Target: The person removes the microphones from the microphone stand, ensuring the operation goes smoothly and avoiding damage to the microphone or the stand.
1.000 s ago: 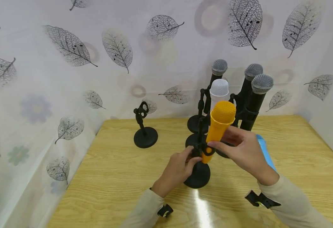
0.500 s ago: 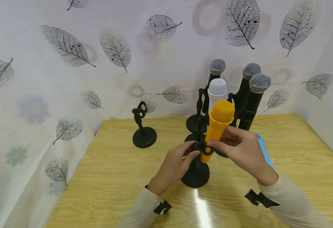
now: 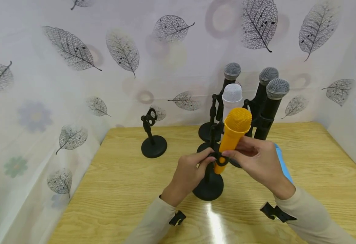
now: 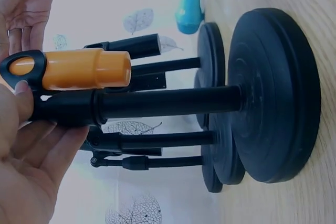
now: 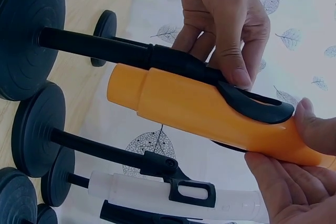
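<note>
An orange microphone (image 3: 230,139) leans through the ring of a black clip (image 5: 254,106) atop a short desk stand (image 3: 208,188). My right hand (image 3: 261,161) pinches its barrel just above the clip, thumb on the near side. At the joint under the clip, my left hand (image 3: 189,169) grips the stand between thumb and fingers. The microphone's plain lower end pokes out below the ring, beside the stand's pole (image 4: 173,102). In the right wrist view the left thumb presses at the clip's base.
Behind stand a white microphone (image 3: 233,95) and several black ones with grey heads (image 3: 277,89), all on stands. A bare stand (image 3: 154,146) is at the back left of the wooden table (image 3: 120,189). A turquoise cylindrical thing (image 4: 189,3) lies beyond the right hand.
My left fingers and thumb have shifted slightly up around the clip joint. The orange microphone and right hand keep nearly the same place.
</note>
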`<state>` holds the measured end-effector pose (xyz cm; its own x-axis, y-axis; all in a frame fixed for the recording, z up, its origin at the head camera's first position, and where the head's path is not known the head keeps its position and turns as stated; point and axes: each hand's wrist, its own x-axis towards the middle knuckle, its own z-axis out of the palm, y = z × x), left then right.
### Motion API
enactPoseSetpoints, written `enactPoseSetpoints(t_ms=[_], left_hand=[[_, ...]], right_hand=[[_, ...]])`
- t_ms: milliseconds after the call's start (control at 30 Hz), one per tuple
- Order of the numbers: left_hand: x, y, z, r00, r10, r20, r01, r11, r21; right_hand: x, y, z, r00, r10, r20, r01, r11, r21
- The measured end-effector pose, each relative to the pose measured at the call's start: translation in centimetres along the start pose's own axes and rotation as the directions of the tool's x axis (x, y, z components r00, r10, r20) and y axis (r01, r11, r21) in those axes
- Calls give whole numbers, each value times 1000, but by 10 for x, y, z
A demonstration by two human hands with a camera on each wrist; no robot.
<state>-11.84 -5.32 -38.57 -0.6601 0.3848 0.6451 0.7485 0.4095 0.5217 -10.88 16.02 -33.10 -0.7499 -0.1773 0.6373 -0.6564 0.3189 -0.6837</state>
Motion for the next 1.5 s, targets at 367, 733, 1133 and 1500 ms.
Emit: enactPoseSetpoints(t_ms=[367,733,1133,1500], left_hand=[[0,0,0,1000,17,7,-17,1000,-9],[-1,-1,0,1000,13,6,-13,1000,0],[-1,-2,0,1000,11,-2,-11,1000,14],[0,-2,0,1000,22,-6,-22,1000,14]], right_hand=[[0,-1,-3,1000,15,3,-15,998,-54],[4,-3,-6,1000,-2,27,3,999,-48],[9,-10,-9,1000,1,11,-1,999,-34],[6,-8,-10,989,124,81,-126,992,26]])
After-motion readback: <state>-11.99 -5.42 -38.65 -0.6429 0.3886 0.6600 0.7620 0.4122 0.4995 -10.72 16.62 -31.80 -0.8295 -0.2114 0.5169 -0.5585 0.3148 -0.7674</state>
